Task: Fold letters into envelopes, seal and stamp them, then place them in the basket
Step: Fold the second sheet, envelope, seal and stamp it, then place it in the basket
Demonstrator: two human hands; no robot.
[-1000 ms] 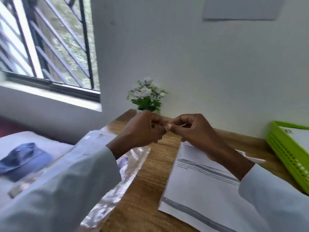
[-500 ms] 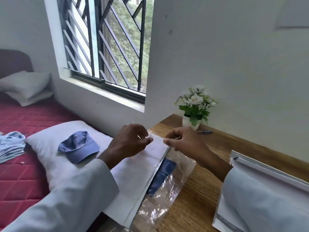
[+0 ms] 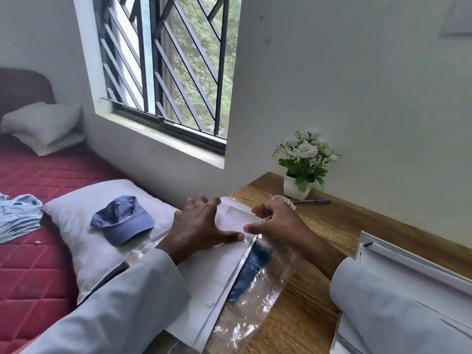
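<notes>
A stack of white envelopes [image 3: 204, 272] lies on the left end of the wooden desk [image 3: 332, 226], partly inside a clear plastic wrapper [image 3: 255, 297] with a dark blue label. My left hand [image 3: 201, 226] rests flat on the top envelope, fingers spread and thumb pointing right. My right hand [image 3: 278, 223] hovers at the envelopes' right edge with fingers curled, thumb and forefinger apart. A thin strip shows between them, and I cannot tell if it is held. White printed letter sheets [image 3: 408, 267] lie at the right, partly under my right sleeve.
A small tape roll [image 3: 280, 199] and a pen [image 3: 313, 201] lie behind my right hand. A white pot of flowers [image 3: 297, 186] stands against the wall. Left of the desk is a bed with a pillow [image 3: 84, 226] and a blue cap [image 3: 122, 221].
The view swung left, so the green basket left the frame. My hands came down from pinching something small in the air, and the left hand now lies flat on the envelopes.
</notes>
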